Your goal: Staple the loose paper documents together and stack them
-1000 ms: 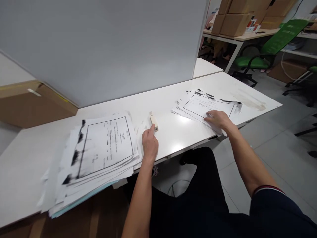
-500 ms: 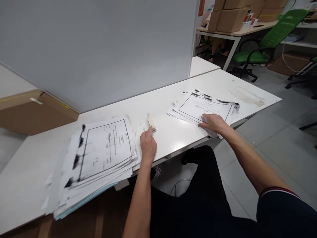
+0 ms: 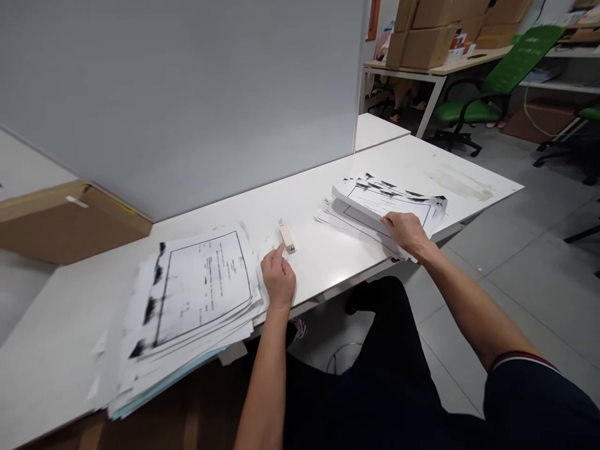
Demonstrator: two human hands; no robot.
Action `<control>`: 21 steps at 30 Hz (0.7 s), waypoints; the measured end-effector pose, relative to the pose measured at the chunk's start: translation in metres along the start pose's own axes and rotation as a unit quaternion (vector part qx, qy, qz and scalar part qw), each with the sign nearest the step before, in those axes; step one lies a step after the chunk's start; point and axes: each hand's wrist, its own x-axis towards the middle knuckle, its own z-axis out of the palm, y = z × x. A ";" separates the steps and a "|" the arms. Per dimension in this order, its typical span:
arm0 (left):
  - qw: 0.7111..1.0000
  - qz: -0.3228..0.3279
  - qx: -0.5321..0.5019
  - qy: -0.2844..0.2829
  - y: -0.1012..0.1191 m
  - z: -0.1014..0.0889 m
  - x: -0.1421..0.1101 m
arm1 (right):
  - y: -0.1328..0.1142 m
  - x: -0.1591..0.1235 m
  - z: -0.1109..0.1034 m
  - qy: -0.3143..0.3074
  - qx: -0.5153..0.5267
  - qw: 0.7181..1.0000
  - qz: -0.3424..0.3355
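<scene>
My right hand point(image 3: 407, 234) pinches the near edge of a printed sheet of paper point(image 3: 370, 199), whose left side curls up off the small paper stack point(image 3: 360, 224) below. Black smudges mark the far edge of these sheets. On the white table, my left hand point(image 3: 278, 275) rests with its index finger stretched out and the other fingers loosely bent, holding nothing. Just beyond that fingertip lies a small cream plastic tool point(image 3: 287, 236), its kind unclear. Left of this hand sits a thicker paper stack point(image 3: 201, 287), its top sheet framed by a black border.
A grey partition panel point(image 3: 187, 94) stands along the table's back. At far left is a cardboard box point(image 3: 75, 219). The white table point(image 3: 309, 275) has a stained patch at right. Beyond are a green chair point(image 3: 473, 111) and stacked cartons point(image 3: 426, 47).
My right hand has closed on the top sheet, and the sheet's left part has bent upward. My left index fingertip has drawn back slightly from the cream tool.
</scene>
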 end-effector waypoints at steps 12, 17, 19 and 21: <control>0.688 -0.411 -0.560 -0.208 0.083 0.009 -0.018 | -0.097 -0.082 0.028 0.070 0.061 0.988 -0.121; 0.675 -0.411 -0.587 -0.177 0.076 0.009 -0.014 | -0.104 -0.083 0.035 0.029 0.208 0.972 -0.101; 0.669 -0.411 -0.595 -0.173 0.073 0.009 -0.015 | -0.102 -0.081 0.034 0.013 0.255 0.963 -0.089; 0.668 -0.418 -0.593 -0.163 0.072 0.010 -0.017 | -0.099 -0.079 0.031 0.000 0.299 0.951 -0.082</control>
